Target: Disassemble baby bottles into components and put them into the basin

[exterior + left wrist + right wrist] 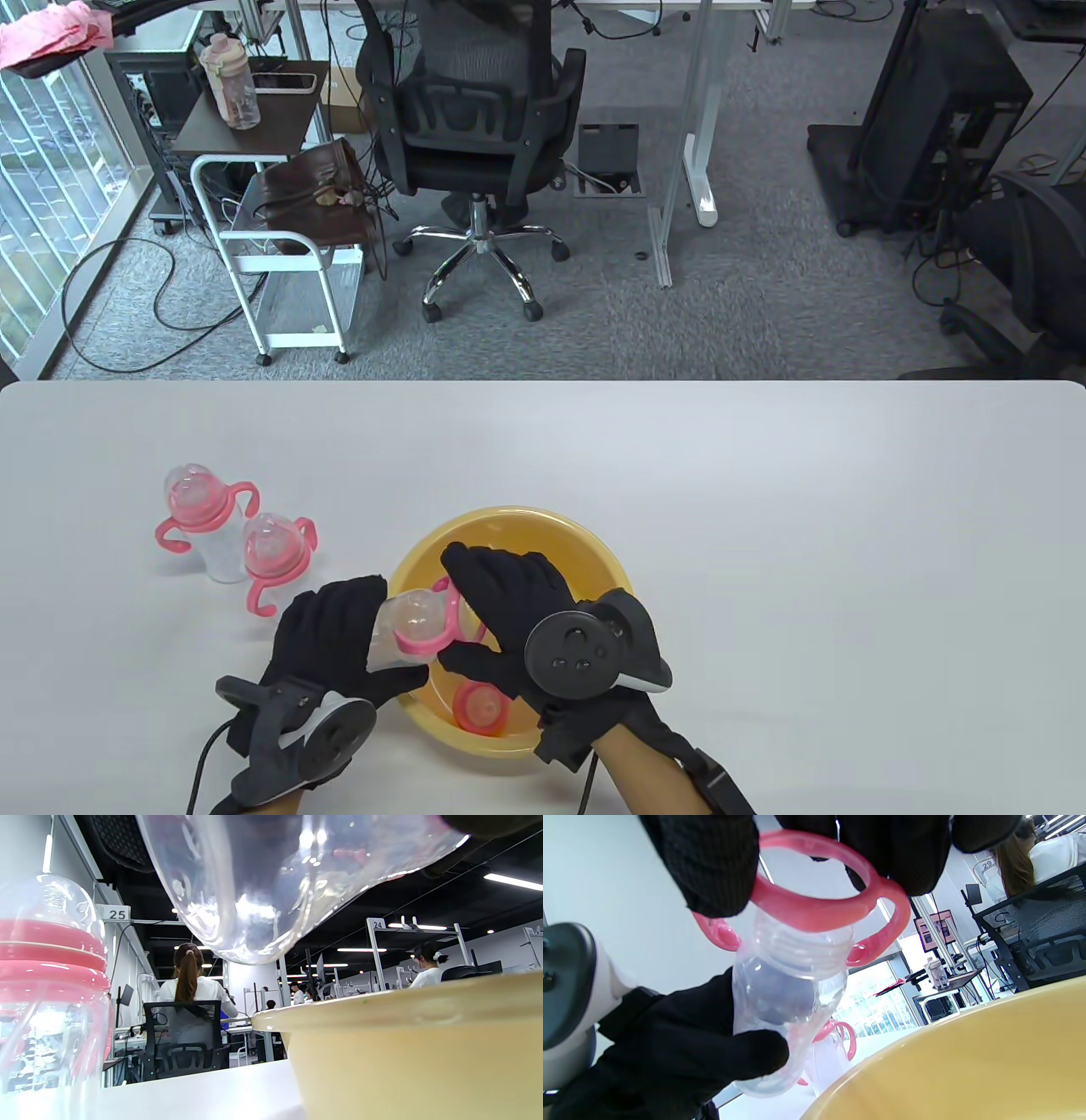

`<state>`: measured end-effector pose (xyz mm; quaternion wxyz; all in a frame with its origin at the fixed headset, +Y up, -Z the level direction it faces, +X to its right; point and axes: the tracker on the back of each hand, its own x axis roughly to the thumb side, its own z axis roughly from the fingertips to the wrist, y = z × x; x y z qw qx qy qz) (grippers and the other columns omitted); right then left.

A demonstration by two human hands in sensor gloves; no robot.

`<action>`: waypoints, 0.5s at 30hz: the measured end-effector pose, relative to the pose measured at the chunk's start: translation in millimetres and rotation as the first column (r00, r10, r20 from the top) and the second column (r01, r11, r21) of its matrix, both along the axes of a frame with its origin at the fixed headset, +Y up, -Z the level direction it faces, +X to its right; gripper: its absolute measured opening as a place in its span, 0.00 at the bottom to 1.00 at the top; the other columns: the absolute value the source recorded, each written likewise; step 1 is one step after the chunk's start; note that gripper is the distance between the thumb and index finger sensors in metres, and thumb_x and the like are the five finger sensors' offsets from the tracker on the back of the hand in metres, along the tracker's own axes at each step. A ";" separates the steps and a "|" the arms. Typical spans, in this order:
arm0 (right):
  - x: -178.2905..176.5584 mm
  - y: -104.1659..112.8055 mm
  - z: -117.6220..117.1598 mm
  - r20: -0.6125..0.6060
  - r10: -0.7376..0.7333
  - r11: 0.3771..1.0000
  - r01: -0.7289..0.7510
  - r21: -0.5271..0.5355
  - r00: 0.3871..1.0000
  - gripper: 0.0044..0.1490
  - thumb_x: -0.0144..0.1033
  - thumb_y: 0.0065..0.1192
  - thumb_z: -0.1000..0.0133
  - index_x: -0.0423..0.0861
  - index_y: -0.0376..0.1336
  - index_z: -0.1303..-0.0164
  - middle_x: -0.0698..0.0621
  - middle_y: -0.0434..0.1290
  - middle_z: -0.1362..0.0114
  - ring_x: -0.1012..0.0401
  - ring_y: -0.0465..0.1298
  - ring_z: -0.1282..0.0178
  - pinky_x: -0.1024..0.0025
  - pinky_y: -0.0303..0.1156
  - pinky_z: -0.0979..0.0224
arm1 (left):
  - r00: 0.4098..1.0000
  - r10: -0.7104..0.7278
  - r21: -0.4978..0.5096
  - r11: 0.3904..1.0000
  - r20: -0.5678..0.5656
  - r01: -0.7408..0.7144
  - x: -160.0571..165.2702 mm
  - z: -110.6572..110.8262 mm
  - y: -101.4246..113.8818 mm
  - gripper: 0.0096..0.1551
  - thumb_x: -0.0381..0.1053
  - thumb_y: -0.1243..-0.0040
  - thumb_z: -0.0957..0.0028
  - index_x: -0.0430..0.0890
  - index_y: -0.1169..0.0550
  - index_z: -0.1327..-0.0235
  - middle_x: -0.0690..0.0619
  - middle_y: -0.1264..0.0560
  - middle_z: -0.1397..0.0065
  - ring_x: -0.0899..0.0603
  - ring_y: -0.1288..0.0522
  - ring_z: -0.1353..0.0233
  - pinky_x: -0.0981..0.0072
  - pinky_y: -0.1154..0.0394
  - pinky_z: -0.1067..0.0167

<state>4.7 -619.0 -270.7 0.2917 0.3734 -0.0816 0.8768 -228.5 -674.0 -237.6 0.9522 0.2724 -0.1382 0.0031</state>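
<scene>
Over the near left rim of the yellow basin (594, 543), our left hand (327, 628) wraps the clear bottle body (392, 632) steady while our right hand (501, 615) pinches its pink handle ring (818, 910), so freed parts drop straight inside.

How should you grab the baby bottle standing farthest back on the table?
Probably around the clear body of the far bottle, below the pink collar, coming from the near side. It stands upright, the handles loop out sideways, and the domed cap looks slippery and may pop off.
</scene>
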 end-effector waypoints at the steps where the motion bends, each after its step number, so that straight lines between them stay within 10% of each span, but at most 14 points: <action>1: 2.2 1.3 -0.5 0.010 -0.006 1.000 0.006 0.002 1.000 0.55 0.53 0.65 0.41 0.41 0.45 0.12 0.28 0.58 0.18 0.30 0.64 0.22 0.24 0.55 0.23 | 1.000 0.004 -0.001 1.000 -0.006 -0.004 -1.2 -0.5 0.1 0.60 0.80 0.50 0.66 0.44 0.34 0.26 0.45 0.25 0.29 0.41 0.21 0.30 0.42 0.28 0.29; 15: 8.7 8.5 -14.2 0.233 0.164 0.982 -0.135 -0.134 0.959 0.52 0.55 0.63 0.39 0.39 0.50 0.13 0.25 0.64 0.23 0.29 0.70 0.30 0.27 0.62 0.27 | 0.985 0.101 -0.005 0.995 -0.139 -0.103 -27.7 -11.0 -2.7 0.60 0.80 0.50 0.65 0.43 0.34 0.25 0.44 0.25 0.29 0.40 0.21 0.30 0.42 0.28 0.30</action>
